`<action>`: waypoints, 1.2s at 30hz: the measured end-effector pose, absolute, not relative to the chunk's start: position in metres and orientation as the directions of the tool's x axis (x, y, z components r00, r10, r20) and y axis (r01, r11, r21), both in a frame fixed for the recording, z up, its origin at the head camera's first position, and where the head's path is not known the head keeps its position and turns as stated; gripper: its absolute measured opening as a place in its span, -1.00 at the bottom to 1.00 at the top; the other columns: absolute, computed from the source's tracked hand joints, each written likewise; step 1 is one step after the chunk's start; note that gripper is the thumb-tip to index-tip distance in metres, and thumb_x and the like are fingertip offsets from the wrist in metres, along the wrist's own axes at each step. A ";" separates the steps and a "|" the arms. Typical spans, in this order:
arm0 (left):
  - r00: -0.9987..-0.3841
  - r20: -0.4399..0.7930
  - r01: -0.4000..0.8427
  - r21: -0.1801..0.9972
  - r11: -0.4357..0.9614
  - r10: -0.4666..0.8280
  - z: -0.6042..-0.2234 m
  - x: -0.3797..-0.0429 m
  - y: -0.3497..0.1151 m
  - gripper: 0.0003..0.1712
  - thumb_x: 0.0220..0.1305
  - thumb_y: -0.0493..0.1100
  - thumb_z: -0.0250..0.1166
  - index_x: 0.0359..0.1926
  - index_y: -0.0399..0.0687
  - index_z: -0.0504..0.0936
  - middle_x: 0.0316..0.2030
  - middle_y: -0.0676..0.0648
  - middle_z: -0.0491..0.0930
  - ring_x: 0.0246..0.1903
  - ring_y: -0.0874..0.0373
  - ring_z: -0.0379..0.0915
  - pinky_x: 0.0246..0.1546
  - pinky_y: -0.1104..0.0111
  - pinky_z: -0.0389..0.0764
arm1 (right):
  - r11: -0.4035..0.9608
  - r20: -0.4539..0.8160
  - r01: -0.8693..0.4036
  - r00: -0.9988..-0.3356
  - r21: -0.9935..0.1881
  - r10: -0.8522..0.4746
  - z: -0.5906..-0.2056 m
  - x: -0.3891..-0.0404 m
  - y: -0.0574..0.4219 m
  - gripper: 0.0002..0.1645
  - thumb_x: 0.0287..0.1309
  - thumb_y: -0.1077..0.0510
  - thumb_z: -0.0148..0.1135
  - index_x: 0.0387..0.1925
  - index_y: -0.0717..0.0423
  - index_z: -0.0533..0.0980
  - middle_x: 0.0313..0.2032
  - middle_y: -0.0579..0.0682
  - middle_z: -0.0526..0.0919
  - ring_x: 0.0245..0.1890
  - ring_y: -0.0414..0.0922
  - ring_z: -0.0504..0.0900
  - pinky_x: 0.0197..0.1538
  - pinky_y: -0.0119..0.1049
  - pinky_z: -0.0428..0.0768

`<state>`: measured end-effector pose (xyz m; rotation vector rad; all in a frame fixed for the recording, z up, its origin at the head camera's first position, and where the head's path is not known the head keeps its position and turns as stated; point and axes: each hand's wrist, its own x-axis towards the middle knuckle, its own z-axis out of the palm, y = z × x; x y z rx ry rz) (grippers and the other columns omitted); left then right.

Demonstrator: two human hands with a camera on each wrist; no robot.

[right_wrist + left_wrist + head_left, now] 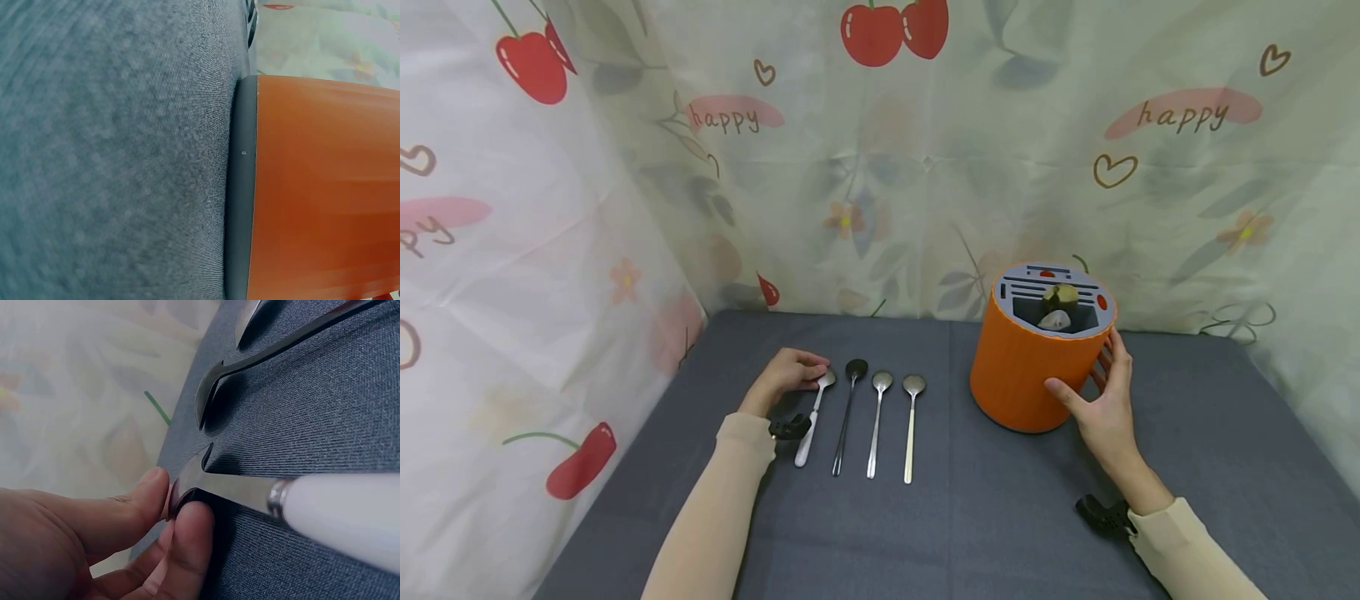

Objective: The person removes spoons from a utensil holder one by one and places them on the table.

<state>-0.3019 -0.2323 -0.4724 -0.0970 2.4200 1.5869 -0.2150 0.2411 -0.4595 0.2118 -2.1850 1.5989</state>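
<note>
My left hand (786, 377) pinches the bowl of a spoon with a white handle (337, 509) between thumb and fingers, as the left wrist view shows. This spoon is the leftmost of a row, its handle towards me. Beside it lie a dark spoon (847, 425), a silver spoon (876, 425) and a spoon with a pale gold handle (911, 429). My right hand (1105, 408) holds the right side of an orange cylindrical utensil holder (1022, 367), thumb on its front and fingers partly hidden round the side. The right wrist view shows the holder's dark base, not the hand.
The holder's grey slotted top (1011, 287) has a wide opening, with a gold-coloured piece (1060, 296) and a pale silvery piece (1055, 321) in it. A dark grey cloth (1000, 517) covers the table. Patterned curtains (925, 208) hang behind and at the left.
</note>
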 end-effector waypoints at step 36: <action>-0.994 0.007 0.036 0.962 0.270 0.108 -0.448 -0.300 -0.217 -0.57 0.64 -0.06 0.13 0.33 -0.17 0.60 0.23 -0.39 0.52 0.17 -0.23 0.51 0.22 -0.01 0.58 | 0.328 0.424 -0.366 -0.897 -0.871 0.123 -0.460 -0.216 0.242 0.27 0.29 0.24 0.44 0.68 -0.28 -0.22 0.59 -0.07 -0.08 0.55 0.09 0.06 0.60 0.03 0.06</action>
